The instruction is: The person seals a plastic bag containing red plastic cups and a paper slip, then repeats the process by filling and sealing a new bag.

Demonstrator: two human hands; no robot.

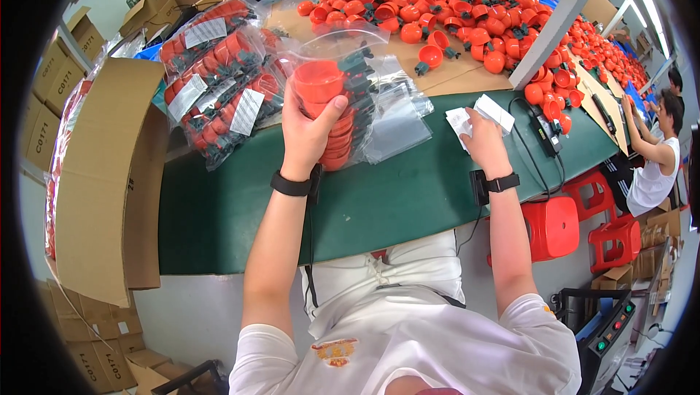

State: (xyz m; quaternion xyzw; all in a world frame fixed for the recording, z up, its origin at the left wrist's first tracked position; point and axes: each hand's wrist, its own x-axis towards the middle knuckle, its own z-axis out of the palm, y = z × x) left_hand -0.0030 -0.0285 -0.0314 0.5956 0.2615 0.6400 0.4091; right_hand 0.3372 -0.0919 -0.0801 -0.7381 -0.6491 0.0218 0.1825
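My left hand (310, 133) is closed around a clear plastic bag (368, 45) standing on the green table. Inside the bag is a stack of red plastic cups (319, 80) with dark green stems along the right side. My right hand (485, 140) rests at a small pile of white printed labels (496, 113), its fingers pinched at the paper. Flat clear bags (397, 136) lie spread on the table between my hands. To the left of the held bag are several filled bags (219, 67) of red cups, some bearing white labels.
Loose red cups (467, 20) cover the cardboard across the far side. A brown carton (102, 176) stands at the left table edge. A grey post (561, 20) rises at right, near a black cabled device (545, 133). Co-workers sit beyond; red stools (550, 227) stand at right.
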